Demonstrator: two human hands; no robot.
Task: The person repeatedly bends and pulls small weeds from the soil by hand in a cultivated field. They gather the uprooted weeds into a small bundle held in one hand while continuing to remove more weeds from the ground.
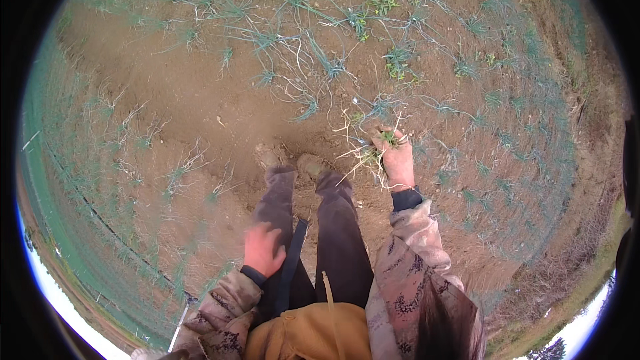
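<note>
My right hand [397, 157] is closed around a bunch of pulled weeds [370, 157] with pale, straggly roots or stems and some green leaves, low over the soil to the right of my feet. My left hand [264, 249] rests by my left thigh, its fingers a little spread, with nothing seen in it. Beyond the right hand, a blue-green, onion-like plant [382, 106] grows in the brown soil. More such plants [332, 66] with long thin leaves and dry strands stand farther ahead.
Leafy green weeds [397, 62] grow among the plants ahead. Sparse plants with dry stalks [175, 175] stand at the left. A dark line, perhaps a hose [112, 227], crosses the left side. My shoes [311, 165] are on bare soil [175, 85]. Dry brush [560, 272] lies at the far right.
</note>
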